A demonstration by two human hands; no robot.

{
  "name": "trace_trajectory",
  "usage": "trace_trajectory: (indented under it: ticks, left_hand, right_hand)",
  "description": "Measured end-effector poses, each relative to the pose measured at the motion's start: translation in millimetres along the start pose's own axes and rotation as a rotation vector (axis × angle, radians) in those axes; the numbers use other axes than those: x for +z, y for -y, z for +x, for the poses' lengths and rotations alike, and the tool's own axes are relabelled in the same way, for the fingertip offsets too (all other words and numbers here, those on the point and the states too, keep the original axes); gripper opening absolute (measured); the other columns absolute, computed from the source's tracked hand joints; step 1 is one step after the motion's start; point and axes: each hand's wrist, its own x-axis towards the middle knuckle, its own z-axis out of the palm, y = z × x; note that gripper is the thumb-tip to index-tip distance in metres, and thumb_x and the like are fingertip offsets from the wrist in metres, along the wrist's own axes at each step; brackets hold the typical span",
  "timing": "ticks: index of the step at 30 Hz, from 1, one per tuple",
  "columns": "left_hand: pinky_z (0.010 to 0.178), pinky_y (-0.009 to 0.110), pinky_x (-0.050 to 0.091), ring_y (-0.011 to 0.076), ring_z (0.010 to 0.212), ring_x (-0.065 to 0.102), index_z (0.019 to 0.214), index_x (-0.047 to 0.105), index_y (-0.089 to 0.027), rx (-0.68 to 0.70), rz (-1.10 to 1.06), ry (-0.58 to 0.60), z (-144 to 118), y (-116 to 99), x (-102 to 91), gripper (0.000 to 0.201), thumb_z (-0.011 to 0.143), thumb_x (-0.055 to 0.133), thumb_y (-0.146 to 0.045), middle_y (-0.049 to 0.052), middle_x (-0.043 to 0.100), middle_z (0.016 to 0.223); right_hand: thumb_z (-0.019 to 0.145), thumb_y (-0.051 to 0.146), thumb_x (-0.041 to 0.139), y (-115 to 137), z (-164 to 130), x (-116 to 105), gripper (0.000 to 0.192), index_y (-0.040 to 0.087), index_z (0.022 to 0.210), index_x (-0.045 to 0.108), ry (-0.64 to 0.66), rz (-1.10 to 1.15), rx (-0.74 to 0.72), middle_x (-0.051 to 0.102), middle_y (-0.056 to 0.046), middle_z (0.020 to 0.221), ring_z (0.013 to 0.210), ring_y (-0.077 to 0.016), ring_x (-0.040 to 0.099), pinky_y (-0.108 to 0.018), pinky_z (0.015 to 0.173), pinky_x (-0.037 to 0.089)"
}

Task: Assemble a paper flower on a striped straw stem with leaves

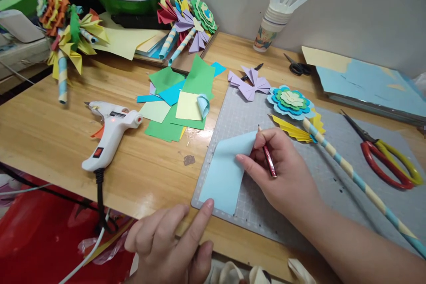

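A light blue paper piece [222, 173] lies on the grey cutting mat [333, 204], its top right corner raised. My right hand [279, 164] holds a dark red pencil [269, 159], point up, between bent fingers. Its thumb rests on the paper's right edge, and its fingertips are at the raised corner. My left hand [173, 239] is nearest the paper's lower left corner, index finger stretched out and touching it, the other fingers loosely bent with nothing in them. Right of the paper lies a paper flower [293, 102] with a blue and cream striped stem [346, 166].
A white glue gun [111, 128] lies at left, its cord hanging over the table edge. Beyond the mat are coloured paper scraps [166, 120] and a purple folded paper [249, 83]. Red and yellow scissors [386, 155] lie right, small black scissors [297, 67] farther back, near stacked cups [271, 26].
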Motion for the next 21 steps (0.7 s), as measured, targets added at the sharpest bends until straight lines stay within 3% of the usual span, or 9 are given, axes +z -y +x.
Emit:
trace_trajectory:
  ticks: [6,9,12,14,18,21]
  left_hand:
    - [0.083,0.042,0.037,0.0265,0.094,0.058,0.129,0.056,-0.033,0.063,0.074,0.045,3.9,-2.5,-5.5,0.047,0.082,0.052,-0.028,0.003,0.073,0.103]
    - [0.083,0.039,0.037,0.0236,0.094,0.062,0.126,0.059,-0.030,0.132,0.120,0.076,10.7,-3.3,-8.8,0.047,0.079,0.054,-0.029,-0.002,0.076,0.104]
    - [0.079,0.035,0.040,0.0194,0.089,0.064,0.118,0.066,-0.026,0.212,0.120,0.013,17.0,-2.8,-8.6,0.038,0.082,0.054,-0.027,-0.005,0.077,0.100]
    - [0.076,0.034,0.040,0.0181,0.088,0.064,0.112,0.069,-0.024,0.191,0.113,-0.041,19.6,-2.7,-7.8,0.033,0.084,0.053,-0.027,-0.005,0.077,0.097]
    - [0.074,0.034,0.040,0.0189,0.090,0.063,0.111,0.070,-0.022,0.224,0.105,-0.006,21.4,-2.1,-9.8,0.032,0.084,0.054,-0.027,-0.003,0.077,0.097]
    - [0.076,0.036,0.038,0.0201,0.093,0.061,0.113,0.069,-0.022,0.254,0.117,0.044,20.9,-0.9,-12.3,0.033,0.083,0.056,-0.027,-0.002,0.077,0.100]
  right_hand:
    - [0.081,0.020,0.062,-0.7,1.7,-0.8,0.023,0.026,0.084,0.040,0.013,0.008,0.015,0.039,0.007,0.063,0.053,-0.0117,0.039,-0.026,0.049,0.032]
    - [0.080,0.022,0.064,2.0,7.1,-1.7,0.024,0.026,0.085,0.041,0.009,0.136,0.048,0.040,0.007,0.065,0.056,-0.0120,0.041,-0.025,0.050,0.038]
    - [0.077,0.022,0.068,7.1,13.4,-4.5,0.028,0.027,0.084,0.041,0.000,0.353,0.023,0.043,0.005,0.070,0.061,-0.0131,0.046,-0.026,0.052,0.044]
    - [0.074,0.018,0.070,10.1,16.3,-6.9,0.031,0.028,0.085,0.042,-0.037,0.417,-0.070,0.048,0.004,0.077,0.068,-0.0141,0.052,-0.026,0.056,0.047]
    - [0.078,0.011,0.064,8.0,20.7,-10.1,0.034,0.030,0.088,0.038,-0.146,0.462,-0.262,0.057,0.001,0.112,0.099,-0.0176,0.061,-0.033,0.081,0.053]
    - [0.077,0.011,0.064,-2.7,25.3,-10.5,0.036,0.029,0.090,0.036,-0.234,0.418,-0.223,0.053,-0.003,0.128,0.122,-0.0209,0.052,-0.047,0.104,0.041]
